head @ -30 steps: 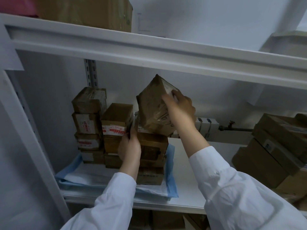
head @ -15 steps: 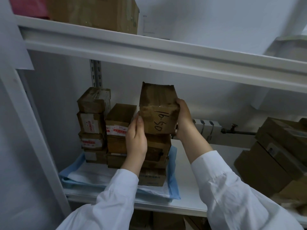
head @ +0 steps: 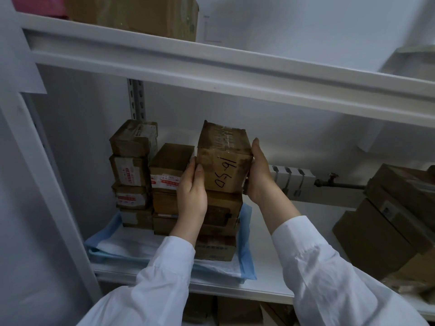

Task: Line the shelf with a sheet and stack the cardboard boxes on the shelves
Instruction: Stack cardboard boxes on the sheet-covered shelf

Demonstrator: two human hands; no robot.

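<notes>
A brown cardboard box (head: pixel 224 158) with black handwriting on its front sits on top of the right stack of boxes (head: pixel 219 227). My left hand (head: pixel 191 196) presses its left side and my right hand (head: pixel 259 177) its right side. A blue-edged white sheet (head: pixel 131 245) lines the white shelf (head: pixel 263 285) under the stacks. To the left stand a middle stack (head: pixel 168 184) and a taller far-left stack (head: pixel 133 170). My left forearm hides part of the middle and right stacks.
Larger cardboard boxes (head: pixel 386 227) lean at the right end of the shelf. A white unit with a pipe (head: pixel 313 184) runs along the back wall. The upper shelf beam (head: pixel 235 74) crosses overhead, with a big box (head: pixel 136 15) on it. More boxes sit below the shelf.
The handwritten box was tilted in my right hand above the stack; now it rests level on top, and my left hand has moved up from the stack onto its left side.
</notes>
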